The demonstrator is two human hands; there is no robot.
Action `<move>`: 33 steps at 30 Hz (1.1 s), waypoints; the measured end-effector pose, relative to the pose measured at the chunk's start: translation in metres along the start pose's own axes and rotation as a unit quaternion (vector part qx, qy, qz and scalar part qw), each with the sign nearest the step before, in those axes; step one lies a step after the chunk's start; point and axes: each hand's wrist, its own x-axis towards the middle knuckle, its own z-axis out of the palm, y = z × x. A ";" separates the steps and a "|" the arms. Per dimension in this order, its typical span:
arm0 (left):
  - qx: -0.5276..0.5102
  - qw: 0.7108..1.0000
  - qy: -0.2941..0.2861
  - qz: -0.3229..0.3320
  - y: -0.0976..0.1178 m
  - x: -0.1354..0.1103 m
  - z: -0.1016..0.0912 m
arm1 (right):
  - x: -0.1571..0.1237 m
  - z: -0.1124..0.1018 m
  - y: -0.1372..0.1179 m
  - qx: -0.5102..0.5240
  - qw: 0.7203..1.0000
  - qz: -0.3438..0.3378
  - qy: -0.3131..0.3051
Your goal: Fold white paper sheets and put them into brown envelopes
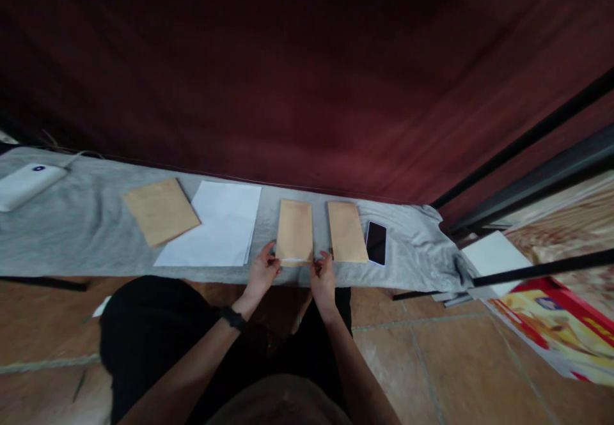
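Cloth of grey jersey (pixel 86 239) covers the long low surface, and several things lie on it. Just right of the hands rests a second tan envelope (pixel 346 231), its near corner almost touching the right hand (pixel 323 278). A black smartphone (pixel 376 242) lies face up against that envelope's right side. To the left sit white paper sheets (pixel 218 224), close to the left hand (pixel 262 271), with a larger brown envelope (pixel 160 211) overlapping their far corner. A white power bank (pixel 23 184) lies well apart at the far left end.

A dark red curtain (pixel 307 80) closes off the far edge. The near edge of the cloth runs just under the wrists, with tiled floor (pixel 455 361) below. Narrow bare strips of cloth flank the held piece on both sides.

The narrow tan paper envelope (pixel 294 230) lies flat between the sheets and the second envelope, long side pointing away. A pale white strip (pixel 295 261) shows along its near end. The left hand pinches its near left corner and the right hand's fingertips close on its near right corner.
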 end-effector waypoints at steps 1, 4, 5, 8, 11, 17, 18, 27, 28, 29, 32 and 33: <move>0.030 0.999 -0.001 0.019 -0.001 0.000 -0.002 | 0.000 -0.005 -0.001 -0.068 0.996 -0.055 0.003; 0.119 0.990 -0.007 0.074 -0.003 -0.001 -0.009 | 0.004 -0.013 -0.004 -0.184 0.966 -0.174 -0.046; 0.145 0.985 -0.004 0.091 -0.003 -0.003 -0.011 | 0.005 -0.013 -0.004 -0.203 0.955 -0.205 -0.074; 0.239 0.958 0.037 0.155 0.000 -0.011 -0.014 | 0.008 -0.010 0.001 -0.241 0.927 -0.259 -0.127; 0.344 0.901 0.089 0.248 0.006 -0.019 -0.013 | 0.007 -0.007 0.008 -0.268 0.915 -0.270 -0.135; 0.436 0.795 -0.047 0.420 0.008 -0.009 0.006 | 0.005 -0.005 0.014 -0.305 0.901 -0.282 -0.128; 0.444 0.786 -0.073 0.423 0.006 -0.005 0.009 | 0.004 -0.005 0.014 -0.308 0.899 -0.282 -0.131; 0.455 0.779 -0.136 0.409 -0.010 0.006 0.004 | 0.008 -0.009 0.012 -0.272 0.910 -0.278 -0.143; 0.454 0.779 -0.139 0.409 -0.009 0.005 0.003 | 0.012 -0.008 0.010 -0.258 0.916 -0.272 -0.142; 0.453 0.780 -0.142 0.409 -0.008 0.004 0.003 | 0.016 -0.008 0.008 -0.244 0.922 -0.266 -0.140; 0.448 0.783 -0.143 0.407 -0.006 0.002 0.004 | 0.032 -0.003 0.000 -0.212 0.928 -0.257 -0.166; 0.446 0.784 -0.143 0.408 -0.006 0.002 0.004 | 0.038 0.001 -0.003 -0.208 0.923 -0.262 -0.189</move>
